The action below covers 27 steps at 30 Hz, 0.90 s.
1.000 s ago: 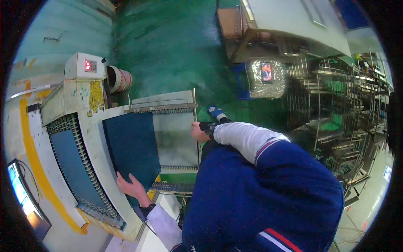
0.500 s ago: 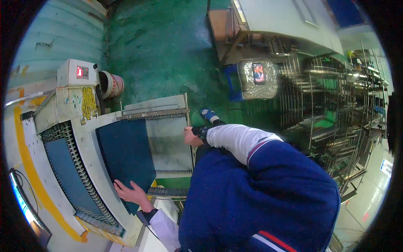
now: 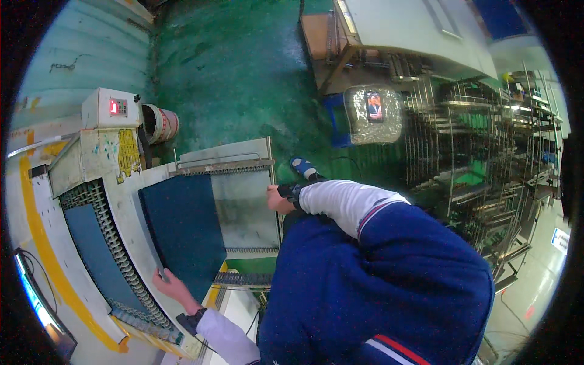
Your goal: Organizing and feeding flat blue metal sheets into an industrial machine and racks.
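A dark blue flat panel (image 3: 185,228) lies across a metal rack (image 3: 246,210), its left edge against the pale ledge of a machine (image 3: 137,225). Beside the panel's lower left edge is my left hand (image 3: 173,288), with a small gap between thumb and fingers and nothing plainly held. My right hand (image 3: 278,199) is curled at the rack's right rail, closed on it; part of its grip is hidden. Within the machine, a second blue panel (image 3: 97,249) lies between rows of small rollers (image 3: 125,258).
A white control box (image 3: 104,109) with a red display tops the machine, near a bucket (image 3: 161,123). A phone (image 3: 374,106) rests on a plastic-wrapped stool (image 3: 389,125). Several metal racks (image 3: 471,152) crowd the right side. A screen (image 3: 38,304) stands at lower left.
My left hand has slid off the panel's lower part toward the machine's ledge, and its spread fingers have drawn closer together. The right hand stays at the rack rail.
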Motion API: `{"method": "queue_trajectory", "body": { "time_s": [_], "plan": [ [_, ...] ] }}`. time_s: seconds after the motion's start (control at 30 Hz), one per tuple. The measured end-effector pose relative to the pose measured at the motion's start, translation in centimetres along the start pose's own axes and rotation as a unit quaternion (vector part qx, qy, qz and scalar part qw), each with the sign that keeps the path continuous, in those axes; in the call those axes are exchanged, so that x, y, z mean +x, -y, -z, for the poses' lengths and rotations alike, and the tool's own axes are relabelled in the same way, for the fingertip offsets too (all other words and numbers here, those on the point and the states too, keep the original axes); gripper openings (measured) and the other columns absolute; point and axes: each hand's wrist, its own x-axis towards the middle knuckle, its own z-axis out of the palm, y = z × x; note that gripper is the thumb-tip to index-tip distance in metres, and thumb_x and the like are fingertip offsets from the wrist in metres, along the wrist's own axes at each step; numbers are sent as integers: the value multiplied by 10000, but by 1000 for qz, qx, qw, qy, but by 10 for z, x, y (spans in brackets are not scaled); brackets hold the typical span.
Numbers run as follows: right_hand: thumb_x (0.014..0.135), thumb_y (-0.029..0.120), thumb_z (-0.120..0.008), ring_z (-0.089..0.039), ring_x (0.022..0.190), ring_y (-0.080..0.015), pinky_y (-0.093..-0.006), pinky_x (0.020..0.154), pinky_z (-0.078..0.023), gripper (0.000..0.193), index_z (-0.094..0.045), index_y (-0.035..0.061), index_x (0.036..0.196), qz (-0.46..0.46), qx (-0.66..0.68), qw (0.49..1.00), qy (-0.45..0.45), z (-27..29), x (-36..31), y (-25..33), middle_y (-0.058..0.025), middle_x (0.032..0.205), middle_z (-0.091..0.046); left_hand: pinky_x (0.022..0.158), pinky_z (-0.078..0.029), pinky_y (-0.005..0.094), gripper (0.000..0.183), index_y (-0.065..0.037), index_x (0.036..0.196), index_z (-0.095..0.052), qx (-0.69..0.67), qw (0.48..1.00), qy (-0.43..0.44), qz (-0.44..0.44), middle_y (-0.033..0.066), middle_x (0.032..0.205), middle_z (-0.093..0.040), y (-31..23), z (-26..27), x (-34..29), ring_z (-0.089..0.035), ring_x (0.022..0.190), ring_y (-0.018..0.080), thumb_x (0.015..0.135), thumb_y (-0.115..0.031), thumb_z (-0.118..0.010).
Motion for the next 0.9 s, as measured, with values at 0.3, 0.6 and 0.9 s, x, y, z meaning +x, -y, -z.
{"method": "queue_trajectory", "body": {
  "time_s": [0.3, 0.6, 0.9],
  "plan": [
    [601, 257, -640, -520, 677, -201, -338, 720, -371, 169, -477, 230, 565, -84, -163, 983, 26, -60, -4, 26, 26, 619, -478, 763, -470, 301, 270, 76, 1097, -610, -65, 943, 313, 93, 107, 927, -673, 42, 5, 54, -603, 848, 162, 892, -100, -602],
    [506, 262, -675, -565, 687, -192, -325, 754, -380, 126, -557, 219, 518, -43, 38, 998, 33, 26, 5, -1, 21, 595, -539, 688, -469, 386, 176, 46, 981, -651, 11, 969, 240, -59, 225, 834, -663, 46, -14, 49, -640, 750, 286, 839, -44, -598],
    [743, 222, -610, -525, 686, -216, -385, 687, -403, 130, -501, 156, 766, -30, -860, 450, 238, -21, 5, 29, -9, 662, -473, 702, -462, 439, 219, 56, 992, -640, 55, 969, 236, -47, 230, 821, -650, 42, 11, 45, -610, 744, 389, 839, -101, -633]
  ]
}}
